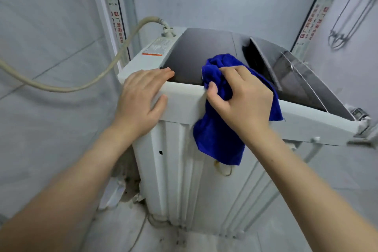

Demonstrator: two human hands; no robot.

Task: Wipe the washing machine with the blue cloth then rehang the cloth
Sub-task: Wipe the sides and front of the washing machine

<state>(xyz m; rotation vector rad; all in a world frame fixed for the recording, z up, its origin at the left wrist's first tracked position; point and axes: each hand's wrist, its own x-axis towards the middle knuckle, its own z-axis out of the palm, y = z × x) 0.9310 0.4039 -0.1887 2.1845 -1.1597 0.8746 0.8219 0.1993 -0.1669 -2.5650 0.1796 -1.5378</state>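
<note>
Pale grey tiled walls close in a narrow corner with a grimy tiled floor. At left a beige ribbed plastic hose [61, 86] loops to the back of the white ribbed-sided top-loading washing machine [180, 108], whose glossy dark lid is part folded. The left hand [141, 98] lies flat on its smooth white front rim, grip released. The soft, fuzzy blue cloth [216, 137] drapes over that rim, bunched in the clenched grip of the right hand [243, 98]. A thin metal wire rack [347, 18] hangs on the right wall
</note>
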